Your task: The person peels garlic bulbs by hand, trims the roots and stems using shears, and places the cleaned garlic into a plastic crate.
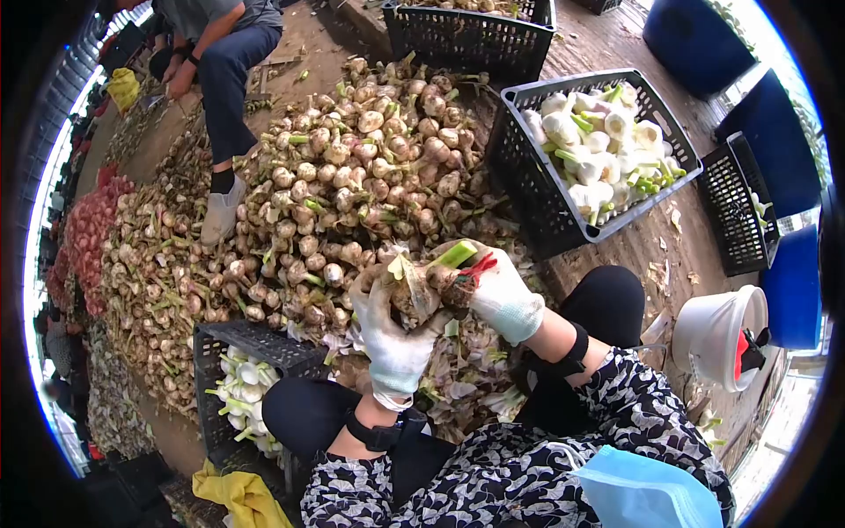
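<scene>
My gloved left hand (pixel 393 339) is curled around a garlic bulb (pixel 412 295) with loose, papery skin, in front of my body. Close against it, my gloved right hand (pixel 508 301) is closed on a small dark object with a red strip (pixel 475 271); its kind is mostly hidden by the fingers. A cut green stem (pixel 456 255) sticks up between the two hands. Beyond them spreads a large heap of unpeeled garlic (pixel 352 167). Peeled skins (pixel 466 370) lie below my hands, between my knees.
A black crate of white garlic (pixel 515 114) stands at front right, another crate (pixel 264 339) at my left knee. A white bucket (pixel 704 330) and blue tubs (pixel 700 48) line the right. Another person's leg (pixel 231 97) is at the heap's far left. A yellow cloth (pixel 242 497) lies lower left.
</scene>
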`<state>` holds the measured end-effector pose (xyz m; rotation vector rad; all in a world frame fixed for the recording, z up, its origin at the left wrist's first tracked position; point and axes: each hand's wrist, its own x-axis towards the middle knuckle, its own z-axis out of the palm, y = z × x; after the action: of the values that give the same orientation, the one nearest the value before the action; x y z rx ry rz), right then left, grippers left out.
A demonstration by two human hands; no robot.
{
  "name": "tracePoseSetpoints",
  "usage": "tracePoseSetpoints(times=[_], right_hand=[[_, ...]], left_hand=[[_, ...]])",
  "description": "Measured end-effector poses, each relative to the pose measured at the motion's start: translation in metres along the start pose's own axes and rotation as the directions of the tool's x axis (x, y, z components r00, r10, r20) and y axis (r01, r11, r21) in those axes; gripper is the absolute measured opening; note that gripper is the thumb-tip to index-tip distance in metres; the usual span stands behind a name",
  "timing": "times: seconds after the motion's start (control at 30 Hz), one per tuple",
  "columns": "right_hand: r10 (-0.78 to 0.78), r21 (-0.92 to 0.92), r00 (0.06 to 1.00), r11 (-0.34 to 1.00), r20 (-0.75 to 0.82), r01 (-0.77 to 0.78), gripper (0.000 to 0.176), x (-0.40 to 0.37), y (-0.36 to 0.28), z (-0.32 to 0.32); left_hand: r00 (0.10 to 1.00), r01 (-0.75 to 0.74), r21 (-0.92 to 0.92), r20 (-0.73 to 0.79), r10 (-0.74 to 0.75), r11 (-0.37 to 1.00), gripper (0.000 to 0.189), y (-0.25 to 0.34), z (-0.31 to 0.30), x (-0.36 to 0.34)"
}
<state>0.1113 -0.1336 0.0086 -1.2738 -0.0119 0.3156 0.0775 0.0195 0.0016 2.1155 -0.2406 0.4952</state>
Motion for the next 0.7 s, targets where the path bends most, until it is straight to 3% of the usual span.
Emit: tracePoseSetpoints(times=[0.1, 0.13, 0.17, 0.23, 0.27, 0.3, 0.33, 0.37, 0.4, 0.43, 0.47, 0.5, 0.53, 0.57, 0.63, 0.67, 0.7], right_hand=[[-0.066, -0.053, 0.998, 0.996, -0.010, 0.065, 0.017, -0.003, -0.003, 0.003], [-0.047, -0.169, 0.999, 0.984, 0.016, 0.049, 0.019, -0.003, -0.006, -0.001], [-0.048, -0.168, 0.999, 0.985, 0.014, 0.049, 0.019, -0.003, -0.005, -0.005], [0.066, -0.020, 0.994, 0.998, 0.092, -0.065, 0.027, -0.004, -0.005, -0.007], [0.067, 0.079, 0.997, 0.994, 0.043, -0.070, 0.027, -0.005, -0.005, -0.002], [0.068, 0.079, 0.997, 0.994, 0.043, -0.071, 0.027, -0.005, -0.003, -0.001], [0.028, 0.008, 0.999, 1.000, -0.018, -0.028, 0.027, -0.006, 0.000, 0.000], [-0.018, -0.065, 0.997, 0.998, -0.077, 0.013, 0.028, -0.007, 0.002, 0.002], [-0.117, -0.166, 0.988, 0.981, -0.104, 0.099, 0.030, -0.008, 0.005, 0.008], [-0.116, -0.165, 0.988, 0.981, -0.104, 0.098, 0.030, -0.008, 0.006, 0.007], [-0.154, -0.258, 0.987, 0.956, -0.036, 0.140, 0.030, -0.008, 0.008, 0.002], [-0.185, -0.346, 0.982, 0.920, 0.036, 0.186, 0.030, -0.006, 0.013, -0.002], [-0.017, -0.187, 1.000, 0.982, -0.025, 0.012, 0.027, -0.003, 0.027, -0.006], [-0.013, -0.187, 1.000, 0.982, -0.021, 0.009, 0.027, 0.000, 0.037, -0.010], [-0.126, -0.221, 0.991, 0.966, 0.042, 0.132, 0.026, 0.008, 0.031, -0.006], [-0.246, -0.545, 0.969, 0.810, 0.022, 0.218, 0.025, 0.003, 0.022, -0.008], [-0.246, -0.544, 0.969, 0.811, 0.020, 0.217, 0.025, 0.003, 0.015, -0.006]], left_hand=[[0.998, 0.055, -0.107, -0.013, -0.057, 0.993, 0.086, -0.008, 0.000, -0.001], [0.999, 0.053, -0.026, 0.009, -0.053, 0.998, 0.086, -0.002, -0.004, -0.001], [0.999, 0.052, -0.026, 0.011, -0.052, 0.998, 0.086, 0.003, -0.008, 0.001], [0.994, -0.109, 0.174, 0.023, 0.106, 0.979, 0.089, 0.008, -0.011, 0.003], [0.994, -0.109, 0.174, 0.024, 0.106, 0.979, 0.089, 0.006, -0.010, 0.002], [0.998, 0.064, -0.126, 0.033, -0.060, 0.990, 0.084, 0.004, -0.008, 0.003], [0.973, 0.232, -0.409, 0.089, -0.215, 0.883, 0.079, 0.005, -0.008, 0.004], [0.892, 0.417, -0.737, 0.222, -0.393, 0.532, 0.066, 0.015, -0.007, 0.000], [0.856, 0.466, -0.793, 0.291, -0.427, 0.393, 0.060, 0.012, -0.008, 0.000], [0.816, 0.504, -0.829, 0.363, -0.449, 0.244, 0.055, 0.006, -0.008, 0.000], [0.816, 0.503, -0.829, 0.362, -0.450, 0.246, 0.055, 0.000, -0.008, 0.000], [0.779, 0.536, -0.834, 0.431, -0.455, 0.127, 0.054, -0.007, -0.008, 0.001], [0.740, 0.562, -0.827, 0.499, -0.451, 0.007, 0.054, -0.011, -0.008, 0.001], [0.739, 0.560, -0.828, 0.497, -0.455, 0.006, 0.054, -0.011, -0.010, 0.002], [0.696, 0.703, -0.625, 0.505, -0.511, 0.340, 0.055, -0.008, -0.013, 0.002], [0.695, 0.703, -0.625, 0.503, -0.514, 0.339, 0.055, -0.007, -0.012, 0.001], [0.750, 0.648, -0.633, 0.435, -0.498, 0.423, 0.052, -0.005, -0.009, -0.001]])
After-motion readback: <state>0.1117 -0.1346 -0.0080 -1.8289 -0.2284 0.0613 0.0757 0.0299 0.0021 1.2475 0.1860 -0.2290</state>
